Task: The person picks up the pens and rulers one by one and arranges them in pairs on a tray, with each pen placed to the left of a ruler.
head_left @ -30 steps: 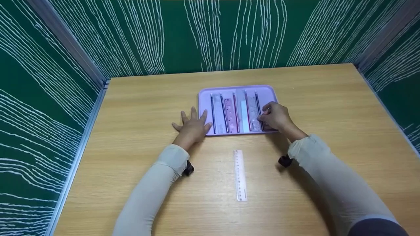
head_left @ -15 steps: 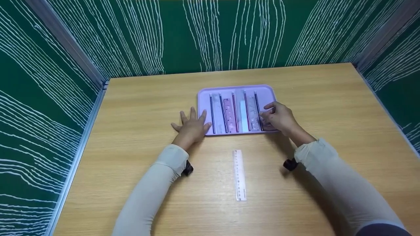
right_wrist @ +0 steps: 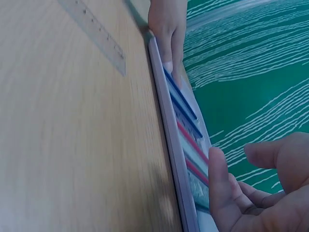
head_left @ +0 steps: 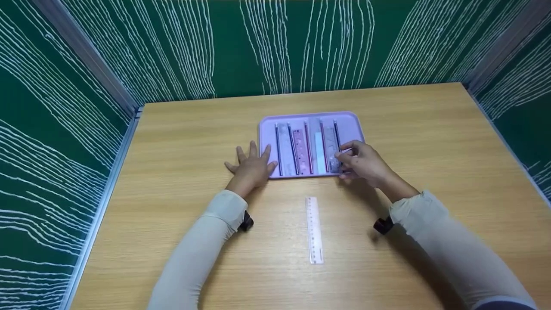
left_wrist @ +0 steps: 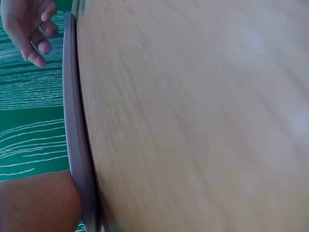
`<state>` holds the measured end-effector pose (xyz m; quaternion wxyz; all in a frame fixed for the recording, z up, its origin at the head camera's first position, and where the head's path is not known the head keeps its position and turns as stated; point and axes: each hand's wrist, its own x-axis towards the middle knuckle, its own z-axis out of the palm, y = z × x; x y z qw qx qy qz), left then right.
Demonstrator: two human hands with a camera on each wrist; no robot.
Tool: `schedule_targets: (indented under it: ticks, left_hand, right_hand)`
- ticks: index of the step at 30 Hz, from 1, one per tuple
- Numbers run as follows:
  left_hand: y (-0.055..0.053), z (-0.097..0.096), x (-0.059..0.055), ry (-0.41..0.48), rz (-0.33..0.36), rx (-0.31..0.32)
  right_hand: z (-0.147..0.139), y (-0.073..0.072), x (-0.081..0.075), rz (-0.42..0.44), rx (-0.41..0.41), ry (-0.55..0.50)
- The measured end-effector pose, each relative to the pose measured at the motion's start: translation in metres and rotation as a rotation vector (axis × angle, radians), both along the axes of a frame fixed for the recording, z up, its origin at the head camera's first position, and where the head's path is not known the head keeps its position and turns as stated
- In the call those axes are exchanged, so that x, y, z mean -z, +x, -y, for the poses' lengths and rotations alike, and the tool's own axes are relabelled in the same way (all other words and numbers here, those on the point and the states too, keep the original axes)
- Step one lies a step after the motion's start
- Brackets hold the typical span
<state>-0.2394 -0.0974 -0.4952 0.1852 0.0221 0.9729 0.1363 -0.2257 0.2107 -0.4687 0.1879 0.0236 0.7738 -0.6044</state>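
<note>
A lilac tray (head_left: 354, 125) holds pencils and rulers laid side by side in a row. My left hand (head_left: 251, 170) rests with spread fingers at the tray's left edge, thumb over the rim. My right hand (head_left: 366, 162) is at the tray's front right, its fingertips by the lower end of the rightmost dark pencil (head_left: 336, 131) and the clear patterned ruler (head_left: 331, 144) beside it. In the right wrist view, the fingers of my right hand (right_wrist: 270, 198) are loosely bent and apart, with nothing between them. A pink ruler (head_left: 301, 148) and a light blue strip (head_left: 319, 150) lie mid-tray.
A clear ruler (head_left: 314, 232) lies on the wooden table (head_left: 185, 142) in front of the tray. Green panels with white wavy lines (head_left: 232, 47) stand behind and at both sides of the table.
My right hand has drawn back a little toward the tray's front edge, its fingers shifting down along the rightmost pencil. The left hand stays in place.
</note>
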Motion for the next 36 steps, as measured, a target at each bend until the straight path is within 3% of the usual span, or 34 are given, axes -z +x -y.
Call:
schedule_targets:
  ticks: [24,36]
  left_hand:
    - [0.0,0.001,-0.001,0.004,0.01,0.004]
    - [0.0,0.001,-0.002,0.018,0.008,-0.001]
  right_hand:
    - [0.019,0.042,0.005,0.056,-0.156,-0.118]
    - [0.029,0.063,0.018,0.067,-0.206,-0.126]
